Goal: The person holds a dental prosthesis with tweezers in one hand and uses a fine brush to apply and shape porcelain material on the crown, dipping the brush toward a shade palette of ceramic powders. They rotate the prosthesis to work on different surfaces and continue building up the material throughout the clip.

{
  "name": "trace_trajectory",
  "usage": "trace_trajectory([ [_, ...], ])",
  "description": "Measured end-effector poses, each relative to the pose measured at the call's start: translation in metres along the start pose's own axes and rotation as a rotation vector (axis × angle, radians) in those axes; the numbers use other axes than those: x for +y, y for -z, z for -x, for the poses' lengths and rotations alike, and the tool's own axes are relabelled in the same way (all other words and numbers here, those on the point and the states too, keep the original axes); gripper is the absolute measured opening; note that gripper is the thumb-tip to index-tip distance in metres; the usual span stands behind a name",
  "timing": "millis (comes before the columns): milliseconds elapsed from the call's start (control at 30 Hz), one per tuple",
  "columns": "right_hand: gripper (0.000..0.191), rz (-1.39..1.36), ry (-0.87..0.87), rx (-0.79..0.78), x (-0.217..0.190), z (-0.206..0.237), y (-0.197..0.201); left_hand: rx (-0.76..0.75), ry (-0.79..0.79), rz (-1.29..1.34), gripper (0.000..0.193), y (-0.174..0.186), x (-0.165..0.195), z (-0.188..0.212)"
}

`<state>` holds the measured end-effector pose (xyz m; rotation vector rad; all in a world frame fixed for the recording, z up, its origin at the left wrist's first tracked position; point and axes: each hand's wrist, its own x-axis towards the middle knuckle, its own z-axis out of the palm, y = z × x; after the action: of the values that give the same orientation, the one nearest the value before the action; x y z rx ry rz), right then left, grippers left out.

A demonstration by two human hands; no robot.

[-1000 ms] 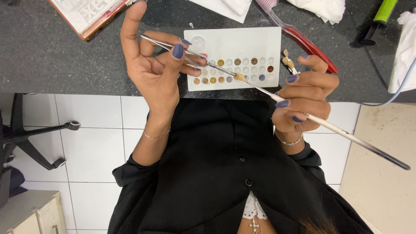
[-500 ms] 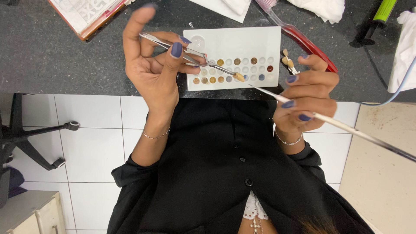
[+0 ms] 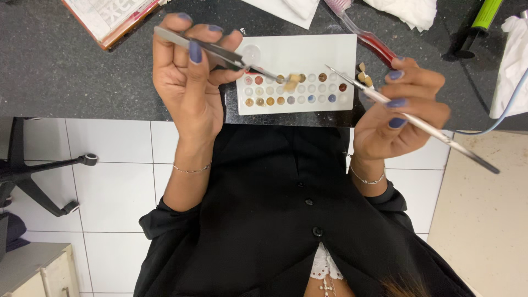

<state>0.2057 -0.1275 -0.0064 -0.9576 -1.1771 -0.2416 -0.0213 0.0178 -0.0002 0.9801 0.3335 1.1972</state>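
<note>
Head view: my left hand [image 3: 187, 88] pinches tweezers [image 3: 220, 54] clamping a beige piece [image 3: 291, 82] over the tray [image 3: 308, 49]. My right hand [image 3: 396, 115] has its grip closed on a brush [image 3: 434, 132]. Painting looks under way, and touching tip to piece calls for steadiness.

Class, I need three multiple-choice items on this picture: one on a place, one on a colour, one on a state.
1. Where is the small beige piece in the tweezers?
A. over the white palette
B. on the floor tiles
C. on the book

2. What colour are the fingernails?
A. red
B. green
C. blue-violet

3. What is the right hand doing?
A. lying flat and empty
B. holding a thin brush
C. gripping a cup

Key: 1 A, the left hand holds the tweezers' tips above the wells; 2 C, every visible nail is blue-violet; 3 B, the fingers pinch the brush.
</note>
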Motion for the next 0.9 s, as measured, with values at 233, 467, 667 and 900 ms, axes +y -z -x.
trace_trajectory([
  [233, 0.029, -0.068, 0.008, -0.189, -0.012, -0.003, -0.004, -0.163, -0.040, 0.159, 0.014, 0.010, -0.005, 0.002],
  [467, 0.033, -0.079, 0.002, -0.173, -0.018, -0.005, -0.010, -0.179, -0.042, 0.101, 0.011, 0.011, -0.006, 0.005],
  [667, 0.033, -0.063, -0.035, -0.206, -0.021, -0.006, -0.012, -0.187, -0.042, 0.109, 0.011, 0.010, -0.005, 0.003],
  [900, 0.034, -0.084, -0.028, -0.205, -0.021, -0.006, -0.010, -0.184, -0.036, 0.112, 0.011, 0.011, -0.005, 0.005],
])
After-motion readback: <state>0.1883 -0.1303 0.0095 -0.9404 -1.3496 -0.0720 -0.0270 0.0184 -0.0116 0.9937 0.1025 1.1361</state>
